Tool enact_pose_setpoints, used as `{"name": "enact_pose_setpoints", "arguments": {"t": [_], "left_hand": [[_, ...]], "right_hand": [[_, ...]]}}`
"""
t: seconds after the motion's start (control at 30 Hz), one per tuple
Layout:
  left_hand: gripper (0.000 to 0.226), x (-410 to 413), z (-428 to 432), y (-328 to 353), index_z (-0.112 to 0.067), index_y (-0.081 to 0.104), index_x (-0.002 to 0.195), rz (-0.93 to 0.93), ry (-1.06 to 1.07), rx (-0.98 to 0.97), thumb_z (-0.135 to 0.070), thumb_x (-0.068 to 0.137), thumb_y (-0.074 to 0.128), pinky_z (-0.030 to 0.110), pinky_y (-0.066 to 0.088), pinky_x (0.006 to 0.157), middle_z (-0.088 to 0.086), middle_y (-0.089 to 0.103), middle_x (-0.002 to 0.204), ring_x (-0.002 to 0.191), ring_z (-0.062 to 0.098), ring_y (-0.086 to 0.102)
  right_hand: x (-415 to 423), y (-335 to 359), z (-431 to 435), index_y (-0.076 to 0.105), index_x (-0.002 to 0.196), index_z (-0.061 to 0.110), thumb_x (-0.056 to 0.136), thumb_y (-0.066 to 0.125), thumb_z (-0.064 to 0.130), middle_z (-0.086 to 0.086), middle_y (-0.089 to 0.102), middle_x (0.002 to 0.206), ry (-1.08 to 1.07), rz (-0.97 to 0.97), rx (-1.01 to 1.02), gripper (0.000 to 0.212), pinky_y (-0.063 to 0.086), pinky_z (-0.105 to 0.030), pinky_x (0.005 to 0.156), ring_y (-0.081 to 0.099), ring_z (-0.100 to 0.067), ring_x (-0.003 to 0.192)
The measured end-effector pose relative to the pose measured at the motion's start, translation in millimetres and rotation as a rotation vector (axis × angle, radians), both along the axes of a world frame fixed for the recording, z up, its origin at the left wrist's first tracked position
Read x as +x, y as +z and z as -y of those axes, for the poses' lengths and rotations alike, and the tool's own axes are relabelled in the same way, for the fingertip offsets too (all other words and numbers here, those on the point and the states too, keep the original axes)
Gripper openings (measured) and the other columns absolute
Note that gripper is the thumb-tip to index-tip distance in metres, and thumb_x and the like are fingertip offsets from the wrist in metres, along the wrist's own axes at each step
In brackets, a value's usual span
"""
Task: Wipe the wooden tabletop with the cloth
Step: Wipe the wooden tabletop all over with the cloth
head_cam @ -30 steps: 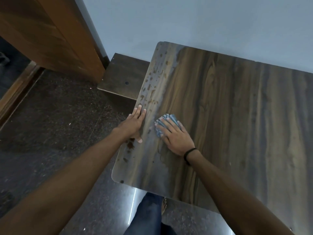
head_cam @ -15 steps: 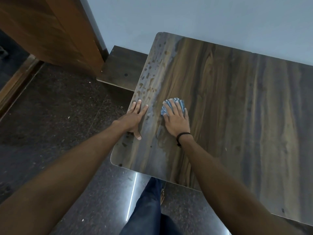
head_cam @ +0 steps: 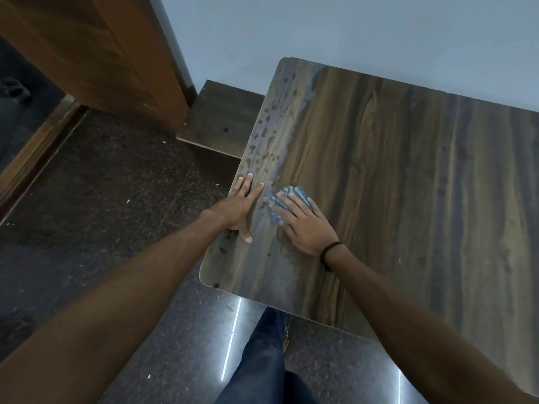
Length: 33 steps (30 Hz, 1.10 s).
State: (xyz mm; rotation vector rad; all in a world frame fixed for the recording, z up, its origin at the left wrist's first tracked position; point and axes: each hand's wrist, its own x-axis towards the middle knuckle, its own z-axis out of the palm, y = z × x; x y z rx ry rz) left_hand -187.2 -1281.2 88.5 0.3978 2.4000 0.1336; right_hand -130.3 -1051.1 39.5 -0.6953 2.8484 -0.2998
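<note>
The wooden tabletop point(head_cam: 408, 176) has dark streaked grain and a strip of wet droplets and smears along its left edge. A blue cloth point(head_cam: 287, 198) lies bunched on the wood near that strip, mostly covered by my right hand point(head_cam: 303, 225), which presses flat on it with fingers spread. My left hand point(head_cam: 240, 205) rests palm down on the table's left edge, fingers straight, holding nothing. A black band circles my right wrist.
A lower dark wooden ledge point(head_cam: 221, 123) sits left of the table against the pale wall point(head_cam: 350, 33). A brown wooden door point(head_cam: 96, 53) stands at upper left. Dark polished floor point(head_cam: 102, 199) surrounds the table; my leg in blue jeans point(head_cam: 262, 360) is below the near edge.
My right hand slid the cloth away and slightly right, then back toward the wet strip on the left. My left hand stayed on the table's edge. The camera view shifted a little.
</note>
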Motion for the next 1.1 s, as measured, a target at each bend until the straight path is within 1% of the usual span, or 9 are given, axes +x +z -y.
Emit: {"name": "enact_pose_setpoints", "arguments": {"t": [0.07,0.2,0.37,0.5,0.67,0.7,0.83,1.0,1.1], "left_hand": [[0.158,-2.0,1.9,-1.5,-0.026,-0.020,0.157,-0.003,0.007,0.010,-0.036,0.052,0.098,0.054,0.015,0.120,0.006,-0.039,0.158,0.146,0.028,-0.032],[0.158,-4.0,2.3,-1.8,-0.026,-0.021,0.157,0.008,0.000,-0.003,-0.036,0.053,0.098,0.054,0.014,0.120,0.006,-0.040,0.157,0.146,0.027,-0.032],[0.157,-1.0,2.7,-1.7,-0.027,-0.022,0.156,0.016,0.008,0.003,-0.036,0.053,0.097,0.056,0.016,0.119,0.005,-0.041,0.157,0.146,0.027,-0.033],[0.158,-6.0,1.6,-1.6,-0.026,-0.024,0.155,0.028,-0.008,-0.017,-0.037,0.054,0.097,0.056,0.013,0.119,0.007,-0.041,0.156,0.146,0.029,-0.034],[0.158,-1.6,1.1,-0.9,-0.027,-0.024,0.155,0.032,0.001,-0.031,-0.038,0.054,0.097,0.056,0.012,0.120,0.005,-0.042,0.156,0.146,0.027,-0.034],[0.158,-2.9,0.2,-0.5,-0.028,-0.024,0.155,0.039,0.005,-0.035,-0.037,0.054,0.097,0.056,0.012,0.120,0.005,-0.042,0.156,0.145,0.027,-0.034],[0.160,-5.9,-1.0,-2.2,-0.029,-0.026,0.154,0.043,0.006,-0.062,-0.038,0.053,0.098,0.058,0.013,0.119,0.005,-0.043,0.155,0.145,0.028,-0.035],[0.156,2.6,-2.0,1.6,-0.026,-0.024,0.155,0.040,0.015,-0.054,-0.038,0.056,0.096,0.058,0.014,0.119,0.005,-0.041,0.157,0.146,0.028,-0.032],[0.151,15.3,3.1,5.5,-0.024,-0.019,0.157,0.025,0.028,-0.016,-0.037,0.059,0.095,0.058,0.015,0.120,0.006,-0.035,0.160,0.148,0.029,-0.030]], "right_hand": [[-11.8,0.3,-14.1,0.021,0.159,0.042,0.106,0.023,0.046,0.012,0.016,0.168,-0.016,-0.006,-0.002,0.053,0.013,-0.049,0.125,0.008,-0.012,0.156],[-26.3,5.4,14.7,0.021,0.160,0.038,0.108,0.026,0.041,0.010,0.014,0.169,-0.373,0.043,-0.044,0.052,0.007,-0.052,0.126,0.003,-0.014,0.157],[19.7,-5.6,-8.5,0.026,0.158,0.039,0.107,0.026,0.043,0.011,0.020,0.168,-0.030,-0.055,0.002,0.052,0.019,-0.051,0.124,0.011,-0.012,0.156],[11.7,1.6,8.1,0.024,0.159,0.039,0.107,0.027,0.043,0.011,0.016,0.168,-0.445,0.015,-0.047,0.052,0.007,-0.050,0.126,0.005,-0.013,0.156],[64.0,-5.7,-9.0,0.024,0.158,0.039,0.107,0.028,0.043,0.010,0.020,0.168,0.065,-0.029,0.026,0.051,0.014,-0.050,0.125,0.010,-0.013,0.156],[60.8,-6.4,-18.4,0.022,0.159,0.041,0.108,0.027,0.044,0.012,0.017,0.168,0.052,-0.021,0.034,0.052,0.013,-0.050,0.125,0.008,-0.012,0.156],[45.7,1.9,7.5,0.021,0.160,0.038,0.108,0.027,0.042,0.009,0.015,0.169,-0.383,0.036,-0.014,0.052,0.008,-0.052,0.126,0.004,-0.015,0.157],[104.9,-6.2,7.9,0.022,0.159,0.039,0.108,0.027,0.042,0.009,0.019,0.168,0.117,-0.025,0.023,0.051,0.013,-0.050,0.125,0.009,-0.014,0.156],[84.4,-1.5,-4.2,0.022,0.159,0.039,0.108,0.027,0.043,0.012,0.018,0.168,-0.100,-0.004,-0.001,0.052,0.014,-0.053,0.125,0.002,-0.010,0.156]]}}
